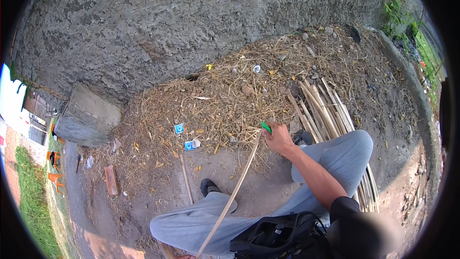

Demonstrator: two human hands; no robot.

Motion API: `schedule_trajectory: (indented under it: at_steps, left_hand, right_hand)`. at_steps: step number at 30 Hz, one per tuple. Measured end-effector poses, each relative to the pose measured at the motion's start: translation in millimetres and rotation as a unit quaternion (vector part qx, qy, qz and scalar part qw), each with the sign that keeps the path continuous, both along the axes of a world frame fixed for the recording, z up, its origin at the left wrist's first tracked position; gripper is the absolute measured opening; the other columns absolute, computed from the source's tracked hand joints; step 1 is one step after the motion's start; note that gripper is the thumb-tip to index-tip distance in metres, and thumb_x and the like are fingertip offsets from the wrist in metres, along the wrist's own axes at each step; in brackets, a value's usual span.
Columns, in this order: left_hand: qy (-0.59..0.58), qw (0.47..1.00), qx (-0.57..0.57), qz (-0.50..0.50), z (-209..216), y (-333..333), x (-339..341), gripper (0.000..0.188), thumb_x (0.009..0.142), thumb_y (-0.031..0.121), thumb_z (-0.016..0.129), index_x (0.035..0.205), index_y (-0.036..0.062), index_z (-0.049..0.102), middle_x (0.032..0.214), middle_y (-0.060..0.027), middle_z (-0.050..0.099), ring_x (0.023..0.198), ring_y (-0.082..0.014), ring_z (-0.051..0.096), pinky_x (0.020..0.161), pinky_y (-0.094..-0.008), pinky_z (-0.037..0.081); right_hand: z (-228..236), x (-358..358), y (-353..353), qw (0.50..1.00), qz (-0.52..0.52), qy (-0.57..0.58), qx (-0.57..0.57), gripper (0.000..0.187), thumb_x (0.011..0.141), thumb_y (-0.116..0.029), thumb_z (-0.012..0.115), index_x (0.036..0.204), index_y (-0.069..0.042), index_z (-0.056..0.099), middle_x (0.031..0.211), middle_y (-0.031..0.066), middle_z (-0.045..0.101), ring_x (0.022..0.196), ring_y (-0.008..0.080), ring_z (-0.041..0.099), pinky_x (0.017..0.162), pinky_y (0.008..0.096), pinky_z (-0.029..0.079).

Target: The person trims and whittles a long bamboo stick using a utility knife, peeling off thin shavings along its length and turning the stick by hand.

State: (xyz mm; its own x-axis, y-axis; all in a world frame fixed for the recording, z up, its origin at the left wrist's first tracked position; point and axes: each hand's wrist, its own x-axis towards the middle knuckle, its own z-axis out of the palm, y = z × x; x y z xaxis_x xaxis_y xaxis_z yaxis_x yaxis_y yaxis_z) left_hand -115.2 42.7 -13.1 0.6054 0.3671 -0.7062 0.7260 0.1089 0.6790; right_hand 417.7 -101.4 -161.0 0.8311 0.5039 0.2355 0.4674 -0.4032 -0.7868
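A long, pale bamboo strip slants from the lower edge up to the middle, passing over my left leg. Only the fingers of my left hand show at the lower edge, closed at the strip's near end; the rest is cut off. My right hand is wrapped round a bright green handle beside the strip's far end. Whether a blade extends from that handle is hidden. To the right, a bundle of bamboo strips lies on the ground and runs beneath my bent right leg.
Dry shavings cover the ground up to a rough wall. A concrete block stands at left, a brick nearer. Two blue packets and another thin stick lie ahead. A black bag rests in my lap.
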Motion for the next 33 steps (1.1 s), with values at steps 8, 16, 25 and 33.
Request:
schedule_trajectory:
  at_steps: [8,16,25,33]
  left_hand:
    - [0.018,0.990,-0.068,0.122,2.0,3.9,-33.0,0.020,0.098,0.014,0.050,0.081,0.0049,0.058,0.052,0.0021,0.043,0.039,-0.0059,0.033,0.035,-0.0222,0.023]
    - [-0.008,0.990,-0.080,0.116,-18.9,12.8,-36.3,0.037,0.098,0.022,0.052,0.062,0.0108,0.048,0.048,0.0020,0.039,0.038,-0.0068,0.032,0.035,-0.0233,0.020]
    - [0.019,0.981,-0.128,0.145,-17.1,9.2,-2.6,0.027,0.097,0.023,0.051,0.076,0.0065,0.056,0.049,0.0043,0.037,0.038,-0.0067,0.031,0.037,-0.0233,0.021]
    - [0.081,0.969,-0.197,0.129,-18.3,21.1,28.6,0.030,0.099,0.030,0.048,0.084,0.0073,0.059,0.050,0.0064,0.037,0.039,-0.0060,0.032,0.037,-0.0237,0.022]
  right_hand:
    - [-7.8,51.0,-27.3,0.971,-0.191,0.112,-0.096,0.013,0.079,-0.013,0.073,0.080,0.000,0.071,0.069,0.0202,0.067,0.063,0.0313,0.066,0.063,0.0405,0.051]
    - [-22.8,24.3,-11.1,0.978,-0.093,0.117,-0.148,0.032,0.071,-0.020,0.082,0.087,0.004,0.068,0.067,0.0201,0.066,0.070,0.0312,0.070,0.065,0.0408,0.052]
    - [38.8,-16.2,3.3,0.892,0.017,0.432,0.135,0.031,0.091,-0.028,0.067,0.098,0.002,0.070,0.074,0.0054,0.070,0.050,0.0061,0.048,0.046,0.0260,0.037]
    - [66.5,-48.4,6.8,0.820,0.072,0.486,0.293,0.027,0.093,-0.026,0.066,0.097,0.000,0.067,0.071,0.0056,0.067,0.045,0.0049,0.039,0.042,0.0239,0.031]
